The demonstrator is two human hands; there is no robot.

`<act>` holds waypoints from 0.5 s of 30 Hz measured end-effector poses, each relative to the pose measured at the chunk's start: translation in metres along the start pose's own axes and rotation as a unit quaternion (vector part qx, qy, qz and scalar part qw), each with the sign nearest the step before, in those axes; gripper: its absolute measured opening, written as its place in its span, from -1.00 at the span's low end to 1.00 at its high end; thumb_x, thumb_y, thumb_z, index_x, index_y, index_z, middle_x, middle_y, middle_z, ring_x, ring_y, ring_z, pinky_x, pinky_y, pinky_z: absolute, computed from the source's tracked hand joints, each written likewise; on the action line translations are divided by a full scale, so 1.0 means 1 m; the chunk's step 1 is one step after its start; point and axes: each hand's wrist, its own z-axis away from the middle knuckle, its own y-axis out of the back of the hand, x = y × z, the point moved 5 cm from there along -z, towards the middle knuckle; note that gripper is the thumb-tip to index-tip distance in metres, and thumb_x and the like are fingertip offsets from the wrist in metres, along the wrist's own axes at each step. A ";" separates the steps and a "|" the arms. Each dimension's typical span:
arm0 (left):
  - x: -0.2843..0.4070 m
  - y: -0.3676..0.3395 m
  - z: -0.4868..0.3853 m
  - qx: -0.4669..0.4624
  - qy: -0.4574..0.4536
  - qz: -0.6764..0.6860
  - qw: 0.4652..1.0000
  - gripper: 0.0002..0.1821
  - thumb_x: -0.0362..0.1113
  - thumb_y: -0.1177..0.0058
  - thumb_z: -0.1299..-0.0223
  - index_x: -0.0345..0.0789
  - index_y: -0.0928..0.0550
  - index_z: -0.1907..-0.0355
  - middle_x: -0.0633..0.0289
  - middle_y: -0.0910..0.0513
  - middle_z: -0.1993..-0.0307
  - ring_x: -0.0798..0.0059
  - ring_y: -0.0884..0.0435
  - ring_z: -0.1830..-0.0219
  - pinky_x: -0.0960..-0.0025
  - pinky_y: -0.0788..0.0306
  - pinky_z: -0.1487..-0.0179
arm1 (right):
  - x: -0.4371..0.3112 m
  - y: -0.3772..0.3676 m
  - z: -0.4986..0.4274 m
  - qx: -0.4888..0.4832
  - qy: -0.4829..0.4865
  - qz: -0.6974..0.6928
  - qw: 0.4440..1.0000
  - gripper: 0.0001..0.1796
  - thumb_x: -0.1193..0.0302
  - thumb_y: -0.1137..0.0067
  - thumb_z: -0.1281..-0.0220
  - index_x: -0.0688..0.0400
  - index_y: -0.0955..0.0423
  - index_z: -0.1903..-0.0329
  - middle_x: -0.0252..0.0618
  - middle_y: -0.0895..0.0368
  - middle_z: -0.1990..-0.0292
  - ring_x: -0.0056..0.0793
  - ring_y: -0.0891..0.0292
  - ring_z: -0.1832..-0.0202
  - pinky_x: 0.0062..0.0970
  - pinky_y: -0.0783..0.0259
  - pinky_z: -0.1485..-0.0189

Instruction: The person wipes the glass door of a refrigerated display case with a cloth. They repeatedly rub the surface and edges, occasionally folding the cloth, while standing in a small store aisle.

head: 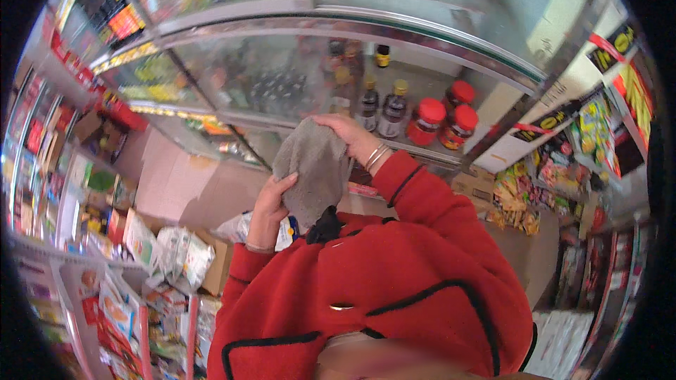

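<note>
A grey cloth (315,166) hangs between both hands, close in front of the red jacket. My left hand (273,198) grips its left edge, with the thumb on top. At its upper right corner, my right hand (340,132) holds the cloth, and bangles circle that wrist. Beyond the right hand, on a shelf of the glass cabinet, stand dark bottles with yellow caps (393,108) and several red-lidded jars (425,121). Part of the fingers of each hand is hidden by the cloth.
A glass cabinet (296,16) with a metal frame spans the front. Cardboard boxes and white plastic bags (185,256) lie at the lower left. Packaged snacks (512,195) are piled at the right. Stocked shelves line the far left, and pinkish tiled floor (174,169) shows between them.
</note>
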 end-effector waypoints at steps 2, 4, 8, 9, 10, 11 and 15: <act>0.002 0.000 -0.006 0.028 0.008 -0.023 0.999 -0.46 -0.35 -0.16 -0.22 -0.35 -0.42 -0.26 0.16 -0.56 -0.13 0.34 -0.55 -0.13 0.25 -0.42 -0.20 | 0.004 0.020 0.007 0.025 0.001 -0.038 0.999 -0.71 0.29 -0.08 -0.35 0.22 -0.57 0.04 -0.26 -0.67 0.13 -0.40 -0.59 0.11 -0.31 -0.50 0.01; 0.008 -0.002 -0.012 0.034 -0.001 -0.023 0.999 -0.55 -0.39 -0.11 -0.26 -0.35 -0.47 -0.21 0.17 -0.60 -0.08 0.36 -0.57 -0.10 0.28 -0.44 -0.17 | 0.011 0.039 0.014 0.072 -0.014 -0.069 0.995 -0.71 0.28 -0.09 -0.34 0.22 -0.56 0.05 -0.24 -0.67 0.14 -0.38 -0.60 0.12 -0.29 -0.50 0.01; 0.013 -0.005 -0.028 0.095 -0.031 -0.067 0.993 -0.67 -0.36 -0.08 -0.32 -0.34 -0.53 -0.12 0.21 -0.64 -0.02 0.42 -0.61 -0.03 0.35 -0.46 -0.13 | 0.021 0.057 0.028 0.115 -0.003 -0.106 0.988 -0.71 0.29 -0.12 -0.31 0.23 -0.55 0.06 -0.17 -0.66 0.08 -0.34 -0.60 0.09 -0.21 -0.51 0.00; 0.015 -0.012 -0.032 0.062 -0.057 -0.043 0.996 -0.67 -0.35 -0.07 -0.33 -0.33 -0.53 -0.12 0.21 -0.64 -0.02 0.41 -0.61 -0.03 0.34 -0.45 -0.14 | 0.025 0.060 0.033 0.142 -0.002 -0.100 0.985 -0.71 0.30 -0.12 -0.30 0.23 -0.55 0.06 -0.17 -0.65 0.08 -0.34 -0.60 0.09 -0.20 -0.51 0.00; 0.015 -0.016 -0.036 0.063 -0.061 -0.020 0.996 -0.68 -0.33 -0.06 -0.35 -0.33 -0.53 -0.12 0.22 -0.63 -0.02 0.40 -0.61 -0.03 0.33 -0.44 -0.15 | 0.031 0.058 0.039 0.143 -0.022 -0.099 0.985 -0.70 0.29 -0.08 -0.32 0.23 -0.55 0.05 -0.23 -0.65 0.09 -0.39 -0.60 0.11 -0.20 -0.51 0.03; 0.017 -0.020 -0.039 0.061 -0.076 0.015 0.995 -0.68 -0.32 -0.05 -0.36 -0.32 -0.53 -0.12 0.22 -0.63 -0.02 0.39 -0.60 -0.03 0.32 -0.44 -0.15 | 0.033 0.057 0.043 0.138 -0.005 0.003 0.990 -0.69 0.28 -0.06 -0.33 0.23 -0.54 0.04 -0.25 -0.65 0.10 -0.42 -0.59 0.13 -0.23 -0.51 0.06; 0.015 -0.040 -0.048 0.048 -0.045 0.063 0.996 -0.67 -0.29 0.01 -0.40 -0.32 -0.50 -0.15 0.21 -0.59 -0.07 0.36 -0.57 -0.09 0.26 -0.40 -0.20 | 0.031 0.039 0.058 0.052 0.223 0.326 0.917 -0.68 0.28 0.06 -0.40 0.22 -0.55 0.03 -0.33 -0.62 0.18 -0.55 -0.55 0.22 -0.47 -0.49 0.23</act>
